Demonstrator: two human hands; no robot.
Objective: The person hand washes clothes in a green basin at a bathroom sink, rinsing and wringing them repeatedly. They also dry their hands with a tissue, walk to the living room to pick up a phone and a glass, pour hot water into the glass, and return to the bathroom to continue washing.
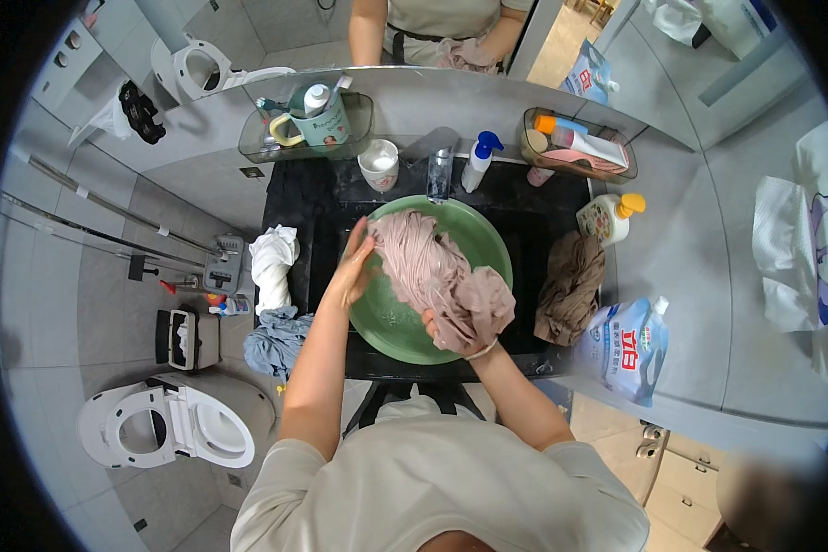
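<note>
Over a green basin [493,241], two hands held up a pink cloth [428,271]

The pink cloth was bunched up in a long, lumpy roll. It lay on a slant above the basin, and its lower end stuck out over the basin's right side. I could not tell if any of it touched the bottom.

The left hand [350,267] was mostly open at the cloth's upper left end. Its fingers were nearly straight, and their tips touched the folds. The right hand [431,324] gripped the cloth from below, near the other end. Cloth hid most of that hand. A thin band [484,350] went around the right wrist.

The basin sat on a black counter [566,198], just below a shiny tap [440,173]. Beside the tap stood a white cup [378,166] and a bottle with a blue pump [480,163]. To the left were a white cloth [273,262] and, just below it, a blue cloth [279,340].

To the right lay a crumpled brown cloth [570,288]. Close by were a bottle with a yellow pump [605,219] and a blue and white pouch [622,350]. Well away, on the lower left, a white toilet [170,425] had its lid up.
</note>
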